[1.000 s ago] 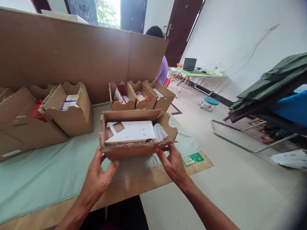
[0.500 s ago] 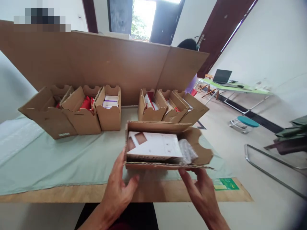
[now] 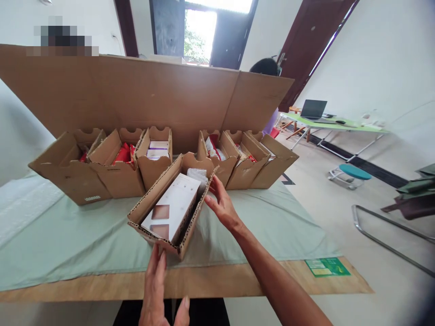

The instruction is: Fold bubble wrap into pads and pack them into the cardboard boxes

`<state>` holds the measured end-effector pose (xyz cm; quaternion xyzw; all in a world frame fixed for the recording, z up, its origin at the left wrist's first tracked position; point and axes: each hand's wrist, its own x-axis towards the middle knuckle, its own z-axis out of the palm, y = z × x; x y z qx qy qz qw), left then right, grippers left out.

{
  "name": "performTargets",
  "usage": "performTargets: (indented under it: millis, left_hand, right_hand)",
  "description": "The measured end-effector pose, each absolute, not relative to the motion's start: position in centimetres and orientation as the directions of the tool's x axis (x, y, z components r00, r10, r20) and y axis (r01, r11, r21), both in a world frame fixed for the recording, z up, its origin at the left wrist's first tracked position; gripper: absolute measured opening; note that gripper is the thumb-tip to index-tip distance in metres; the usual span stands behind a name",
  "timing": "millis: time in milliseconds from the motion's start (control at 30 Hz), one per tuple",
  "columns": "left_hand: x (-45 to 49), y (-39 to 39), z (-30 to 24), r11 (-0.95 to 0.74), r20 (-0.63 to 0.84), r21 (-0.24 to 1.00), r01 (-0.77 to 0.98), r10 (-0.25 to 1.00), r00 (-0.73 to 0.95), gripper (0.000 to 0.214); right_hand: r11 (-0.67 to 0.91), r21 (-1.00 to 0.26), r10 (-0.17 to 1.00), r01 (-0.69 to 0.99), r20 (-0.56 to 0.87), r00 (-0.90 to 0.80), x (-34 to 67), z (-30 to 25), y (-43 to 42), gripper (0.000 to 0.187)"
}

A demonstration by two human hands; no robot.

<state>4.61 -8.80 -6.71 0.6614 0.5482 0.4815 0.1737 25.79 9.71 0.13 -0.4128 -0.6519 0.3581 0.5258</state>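
Note:
An open cardboard bin (image 3: 149, 194) stands at an angle before me, its near end toward my left. Inside lie a white printed box (image 3: 181, 192) with brown squares and a clear plastic-wrapped item (image 3: 198, 174) at the far end. My left hand (image 3: 156, 290) has its fingers stretched against the bin's near end, thumb well apart. On the right long wall, toward the far corner, my right hand (image 3: 222, 203) holds the bin with thumb and fingers against the outside; some fingertips are hidden. Whether the bin rests fully on the cloth I cannot tell.
Cardboard bins with red packets, white-and-purple boxes and other goods form a left group (image 3: 118, 181) and a right group (image 3: 248, 174). Behind them rises a cardboard panel (image 3: 163, 99). Green cloth (image 3: 84, 235) covers the table. Beyond are a laptop (image 3: 314, 110) and a stool (image 3: 355, 172).
The bin has turned from lying crosswise to pointing away from me, and shifted left. My right hand moved up along its side; my left hand slid down to its near end, fingers straightened.

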Motion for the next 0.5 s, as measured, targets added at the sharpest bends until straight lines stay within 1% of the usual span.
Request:
performTargets:
  millis: [133,367,500]
  left_hand:
    - [4.3,-8.2,-7.0,-0.37,0.468,0.746,0.553,0.883,-0.04,0.083]
    - [5.5,-7.4,-6.9,-0.377,0.453,0.752,0.54,0.892,-0.009,0.081]
    - [7.0,-7.3,-7.3,-0.399,0.443,0.756,0.518,0.895,0.043,0.083]
  right_hand:
    - [0.419,-0.895,0.907,0.152,0.407,-0.105,24.4,-1.0,10.4,0.097]
    - [0.495,-0.865,0.865,0.083,0.482,-0.142,24.1,-1.7,10.1,0.081]
    - [0.51,-0.857,0.853,0.073,0.493,-0.17,24.7,-2.0,10.0,0.077]
